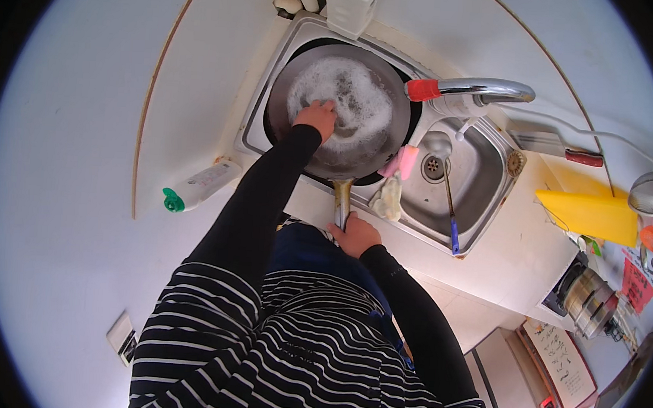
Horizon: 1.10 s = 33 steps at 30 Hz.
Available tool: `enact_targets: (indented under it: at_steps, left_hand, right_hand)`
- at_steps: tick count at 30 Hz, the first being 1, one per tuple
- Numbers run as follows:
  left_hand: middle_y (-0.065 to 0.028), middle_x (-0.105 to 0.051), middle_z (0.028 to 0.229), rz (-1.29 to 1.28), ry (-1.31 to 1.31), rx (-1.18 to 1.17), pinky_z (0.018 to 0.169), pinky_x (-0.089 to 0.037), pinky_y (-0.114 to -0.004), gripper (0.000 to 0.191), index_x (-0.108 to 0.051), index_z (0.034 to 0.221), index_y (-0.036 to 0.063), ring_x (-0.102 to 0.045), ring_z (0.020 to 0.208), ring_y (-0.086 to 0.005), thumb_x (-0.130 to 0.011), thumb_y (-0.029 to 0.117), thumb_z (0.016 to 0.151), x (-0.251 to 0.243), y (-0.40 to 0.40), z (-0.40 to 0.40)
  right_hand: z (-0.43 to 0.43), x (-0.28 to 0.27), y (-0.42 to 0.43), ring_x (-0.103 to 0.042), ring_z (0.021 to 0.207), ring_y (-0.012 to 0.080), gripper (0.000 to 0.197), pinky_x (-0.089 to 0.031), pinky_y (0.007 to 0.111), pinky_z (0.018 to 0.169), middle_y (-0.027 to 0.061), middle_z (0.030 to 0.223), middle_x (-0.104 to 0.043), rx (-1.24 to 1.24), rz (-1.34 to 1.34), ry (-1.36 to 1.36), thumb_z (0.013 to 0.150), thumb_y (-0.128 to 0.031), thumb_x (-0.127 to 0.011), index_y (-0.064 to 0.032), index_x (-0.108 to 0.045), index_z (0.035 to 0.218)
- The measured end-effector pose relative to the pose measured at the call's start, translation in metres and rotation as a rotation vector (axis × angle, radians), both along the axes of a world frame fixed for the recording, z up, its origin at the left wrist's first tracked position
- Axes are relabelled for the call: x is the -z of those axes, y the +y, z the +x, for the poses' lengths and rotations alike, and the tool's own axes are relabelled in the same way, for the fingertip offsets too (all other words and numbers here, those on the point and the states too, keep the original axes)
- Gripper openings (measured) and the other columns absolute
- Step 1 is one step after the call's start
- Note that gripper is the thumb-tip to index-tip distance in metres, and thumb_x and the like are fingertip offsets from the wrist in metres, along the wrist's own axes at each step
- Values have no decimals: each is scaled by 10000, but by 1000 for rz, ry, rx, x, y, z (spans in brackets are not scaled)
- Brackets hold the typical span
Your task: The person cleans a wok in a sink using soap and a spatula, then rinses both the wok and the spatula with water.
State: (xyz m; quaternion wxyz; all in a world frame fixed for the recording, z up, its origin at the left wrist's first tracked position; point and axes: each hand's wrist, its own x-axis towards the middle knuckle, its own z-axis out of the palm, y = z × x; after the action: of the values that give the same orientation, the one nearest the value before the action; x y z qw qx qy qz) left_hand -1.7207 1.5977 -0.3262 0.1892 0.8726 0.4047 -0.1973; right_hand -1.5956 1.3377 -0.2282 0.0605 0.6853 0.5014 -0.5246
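Observation:
A large metal wok (289, 78) sits over the left basin of a stainless steel sink (243, 140), with soapy water and white foam (365, 114) inside. My left hand (316, 119) reaches into the foam, fingertips down in the suds; whether anything is under them is hidden. My right hand (358, 237) grips the end of the wok's handle (342, 196), which points towards my body. Just right of the wok, a pink sponge or cloth (402, 161) and a pale crumpled cloth (387, 201) lie on the divider between the basins.
A chrome faucet (485, 87) with a red-wrapped spout end stands behind the divider. A ladle (438, 144) with a blue handle lies in the right basin. At left is a white bottle (207, 180) with a green cap. A cleaver (543, 143) rests along the back wall, near a yellow board (589, 214).

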Motion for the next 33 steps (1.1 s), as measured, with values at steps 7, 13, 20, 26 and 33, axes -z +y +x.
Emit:
enact_targets:
  at_steps: [7,13,20,26,33]
  left_hand:
    - [-121,-493,1587,-70,-182,-111,1072,-540,-507,441,-695,1343,110,-607,1270,-436,-677,59,905,10,-25,47]
    - [-120,-607,1433,-160,-302,63,1049,-559,-490,347,-758,1237,84,-614,1247,-392,-615,69,921,5,-32,7]
    - [-139,-596,1454,55,-138,-123,1025,-588,-492,188,-779,1037,45,-610,1279,-395,-621,68,937,44,21,17]
    - [-246,-552,1448,-52,-273,-208,1001,-567,-538,179,-767,1029,-1,-697,1124,-450,-629,45,924,21,2,75]
    - [-268,-601,1349,-191,-201,-24,979,-574,-507,252,-781,1075,-4,-701,1112,-446,-675,70,859,12,-38,50]
  right_hand:
    - [1,-4,2,-750,954,462,692,-576,557,865,267,981,-769,-15,-23,-30,994,-651,-617,23,-580,1149]
    - [2,-2,1,-753,954,455,687,-579,553,860,265,981,-769,4,-13,-28,991,-644,-623,24,-580,1144]
    - [-2,-3,-3,-745,893,467,731,-576,558,810,275,897,-750,28,49,-16,1002,-675,-592,50,-566,1091]
    - [-3,-3,-1,-756,927,452,705,-588,554,837,260,955,-770,6,4,-32,992,-660,-612,31,-579,1128]
    - [-5,-3,2,-743,879,465,738,-577,548,800,268,887,-747,-15,51,-25,998,-686,-599,46,-578,1084]
